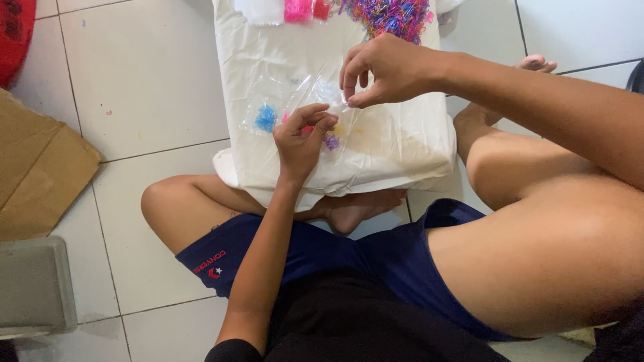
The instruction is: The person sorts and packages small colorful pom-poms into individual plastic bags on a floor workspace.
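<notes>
Grip: small clear plastic bag [320, 94] pinched at centre frame, lower edge by left hand [302, 137], top edge by right hand [382, 70], seemingly kept taut. Blue bands [265, 118] lie left on white bundle [402, 144]; multicoloured pile [392, 15] at upper right.

Above the right grip [376, 70], the multicoloured band pile [392, 15] and pink packets [298, 9] are cut off by the top edge. Contents pinched inside the clear bag [315, 94] are too small to tell.

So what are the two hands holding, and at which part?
Both the right hand and the left hand pinch a small clear plastic bag, the right at its upper edge, the left lower down.
</notes>
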